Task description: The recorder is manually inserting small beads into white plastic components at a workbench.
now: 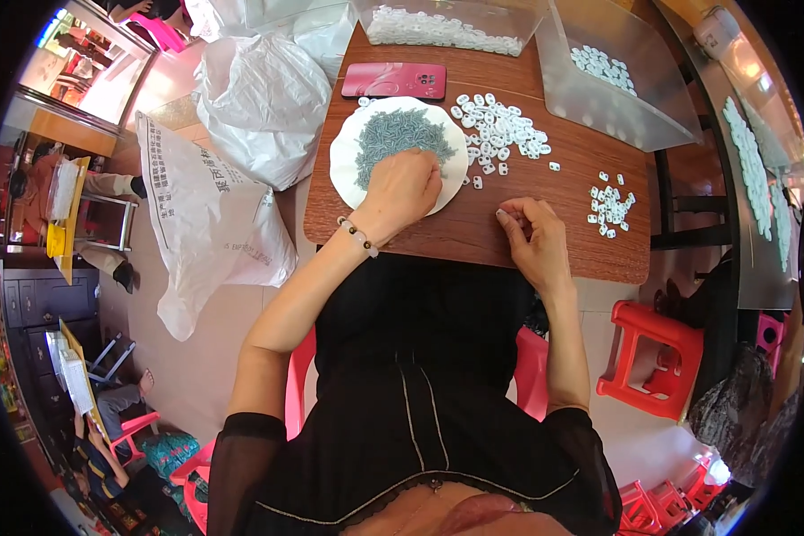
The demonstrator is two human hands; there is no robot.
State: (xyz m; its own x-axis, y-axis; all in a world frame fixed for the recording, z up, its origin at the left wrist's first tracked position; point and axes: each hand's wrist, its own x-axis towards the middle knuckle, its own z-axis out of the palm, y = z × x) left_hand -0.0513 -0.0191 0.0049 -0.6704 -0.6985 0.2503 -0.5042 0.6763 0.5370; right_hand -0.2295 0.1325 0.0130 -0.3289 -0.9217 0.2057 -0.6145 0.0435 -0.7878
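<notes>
Right now the heap of small grey pieces [395, 134] sits on a white plate [344, 170] at the left part of the brown counter [473, 232], and my left hand [404, 189] rests on its near edge, fingers curled down into the pieces. My right hand [531, 234] lies on the counter just beside the plate, fingers pinched together, though what they grip is too small to tell. Beyond lie loose white pieces [498, 132], a smaller cluster [609, 207] to the right, a red phone [393, 80] and two clear bins [621, 98].
</notes>
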